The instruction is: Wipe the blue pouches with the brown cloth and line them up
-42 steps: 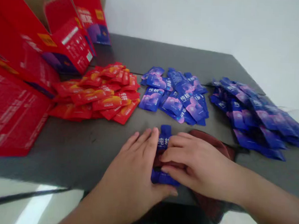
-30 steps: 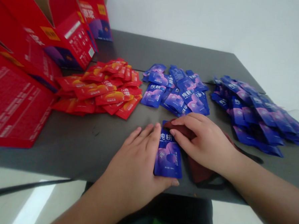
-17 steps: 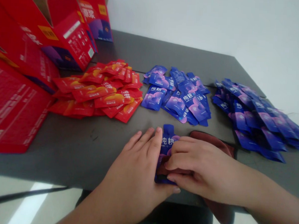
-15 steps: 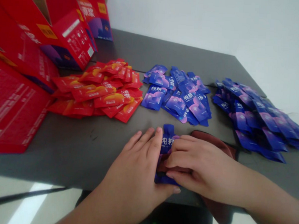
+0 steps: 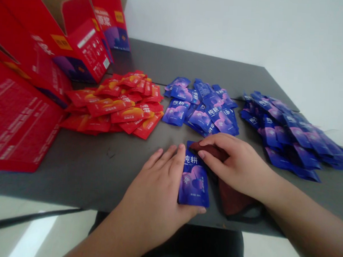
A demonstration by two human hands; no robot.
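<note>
A blue-purple pouch [image 5: 194, 183] lies flat on the grey table, its printed face up and its narrow top pointing away from me. My left hand [image 5: 156, 193] rests along its left edge, fingers stretched out flat and thumb by the bottom edge. Pinched in my right hand [image 5: 234, 162] is a brown cloth [image 5: 234, 197]. One corner of the cloth touches the upper end of the pouch, and the rest drapes over the table under my wrist.
Beyond my hands sit a heap of red-orange pouches [image 5: 118, 106] and a heap of blue pouches [image 5: 204, 107]. Another blue pile [image 5: 286, 130] is at the right. Red cartons [image 5: 86, 43], one with its flap raised, stand at the left. A white wall [image 5: 237, 28] rises behind the table [image 5: 85, 170].
My right hand has slid the cloth away from me, from the pouch's lower half to its top, uncovering the printed front. My left hand stays in place. The view has shifted slightly.
</note>
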